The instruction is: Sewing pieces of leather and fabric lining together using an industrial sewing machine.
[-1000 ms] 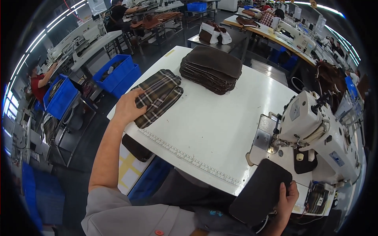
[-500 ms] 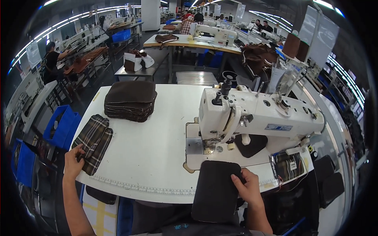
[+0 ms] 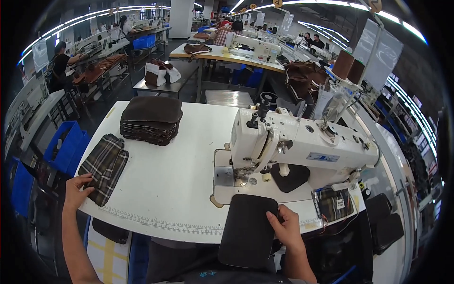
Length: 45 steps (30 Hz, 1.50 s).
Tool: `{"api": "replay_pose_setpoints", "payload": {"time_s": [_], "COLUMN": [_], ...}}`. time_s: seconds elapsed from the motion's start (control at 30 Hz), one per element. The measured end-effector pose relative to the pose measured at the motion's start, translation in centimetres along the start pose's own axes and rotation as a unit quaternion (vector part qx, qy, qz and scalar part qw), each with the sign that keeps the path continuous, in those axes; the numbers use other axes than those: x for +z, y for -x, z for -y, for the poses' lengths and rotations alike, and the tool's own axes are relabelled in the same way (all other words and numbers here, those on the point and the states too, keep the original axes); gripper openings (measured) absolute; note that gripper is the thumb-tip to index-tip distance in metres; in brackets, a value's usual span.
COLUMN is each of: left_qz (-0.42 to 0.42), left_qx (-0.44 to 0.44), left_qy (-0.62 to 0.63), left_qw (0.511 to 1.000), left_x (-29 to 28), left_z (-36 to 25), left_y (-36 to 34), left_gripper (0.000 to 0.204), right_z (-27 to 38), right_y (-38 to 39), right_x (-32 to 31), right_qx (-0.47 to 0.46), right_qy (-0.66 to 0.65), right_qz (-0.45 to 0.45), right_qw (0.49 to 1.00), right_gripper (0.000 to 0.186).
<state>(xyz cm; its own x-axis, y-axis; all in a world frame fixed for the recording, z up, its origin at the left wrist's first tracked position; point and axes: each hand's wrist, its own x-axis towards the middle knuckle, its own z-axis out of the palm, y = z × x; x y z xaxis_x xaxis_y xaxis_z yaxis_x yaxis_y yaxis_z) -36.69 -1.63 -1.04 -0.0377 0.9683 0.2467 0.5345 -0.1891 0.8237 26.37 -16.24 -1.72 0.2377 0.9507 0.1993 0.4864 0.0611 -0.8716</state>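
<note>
My left hand point(image 3: 79, 191) is at the table's left, fingers curled onto the near edge of folded plaid fabric pieces point(image 3: 105, 165) in olive, dark and white, gripping them. My right hand point(image 3: 283, 225) holds a dark, rounded rectangular panel point(image 3: 243, 236) upright-to-tilted over the table's front edge, thumb on its face. Right behind it stands a white sewing machine point(image 3: 302, 142) with a metal needle plate point(image 3: 222, 176). A thick stack of dark brown panels point(image 3: 150, 116) lies at the back left of the white table point(image 3: 179, 184).
Blue crates point(image 3: 61, 149) stand left of the table. A steel table with white-and-brown items point(image 3: 161, 73) and another sewing table point(image 3: 198, 57) are behind. A worker in black point(image 3: 59, 71) sits at the left. Plaid fabric point(image 3: 333, 203) lies under the machine's right end.
The view has swung right and up since a second ago, bringing the whole machine into sight. My hands keep hold of the plaid pieces and dark panel, with little movement in the last half second.
</note>
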Motion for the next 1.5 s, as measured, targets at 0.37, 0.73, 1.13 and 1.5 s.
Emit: {"api": "replay_pose_setpoints", "payload": {"time_s": [0.37, 0.73, 1.13, 1.5], "left_qz": [-0.125, -0.034, 0.326, 0.114], "left_qx": [0.006, 0.515, 0.264, 0.087], "left_qy": [-0.065, -0.351, -0.066, -0.270], "left_qw": [0.990, 0.782, 0.905, 0.952], "left_x": [-2.9, 15.2, 24.0, 23.7], "left_z": [6.0, -15.0, -21.0, -17.2], "left_y": [-2.0, 5.0, 6.5, 0.9], "left_gripper": [0.006, 0.014, 0.048, 0.062], "right_z": [-0.6, -0.7, -1.4, 2.2], "right_y": [-0.3, 0.2, 1.0, -0.6], "right_x": [0.0, -0.1, -1.5, 2.1], "right_qx": [0.002, -0.036, 0.029, 0.008], "right_qy": [-0.021, 0.061, -0.248, -0.306], "right_qz": [-0.007, -0.015, -0.116, 0.110], "right_qw": [1.000, 0.997, 0.961, 0.946], "right_gripper": [0.020, 0.033, 0.026, 0.015]}}
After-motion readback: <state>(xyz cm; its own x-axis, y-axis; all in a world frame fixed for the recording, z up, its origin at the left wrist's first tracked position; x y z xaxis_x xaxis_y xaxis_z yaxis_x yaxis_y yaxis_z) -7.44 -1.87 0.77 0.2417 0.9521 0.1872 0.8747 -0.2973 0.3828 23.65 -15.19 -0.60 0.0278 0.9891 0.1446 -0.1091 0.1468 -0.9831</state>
